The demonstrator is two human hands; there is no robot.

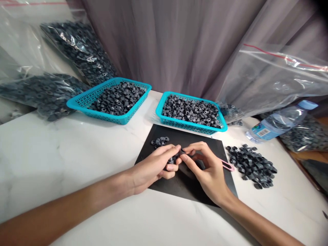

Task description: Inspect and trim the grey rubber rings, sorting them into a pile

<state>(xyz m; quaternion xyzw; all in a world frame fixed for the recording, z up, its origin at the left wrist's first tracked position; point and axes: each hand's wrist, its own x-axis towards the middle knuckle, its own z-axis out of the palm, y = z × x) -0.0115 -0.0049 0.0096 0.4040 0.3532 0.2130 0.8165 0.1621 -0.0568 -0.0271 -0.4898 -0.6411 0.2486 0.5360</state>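
Note:
Over a black mat (184,191), my left hand (160,163) is closed around several small dark grey plastic caps (172,160). My right hand (207,165) pinches one dark cap (182,151) between thumb and forefinger, right beside the left fingertips. Behind my left hand, a small cluster of grey caps (160,141) lies on the mat. A pink-handled tool (227,165), partly hidden by my right hand, rests at the mat's right edge. To the right, a loose pile of dark caps (253,165) is spread on the white table.
Two turquoise baskets, the left (123,118) and the right (192,128), hold many grey parts at the back. Clear bags of parts (79,48) stand at the left. A water bottle (279,123) leans near another plastic bag (276,75) at the right. A grey curtain (164,44) hangs behind.

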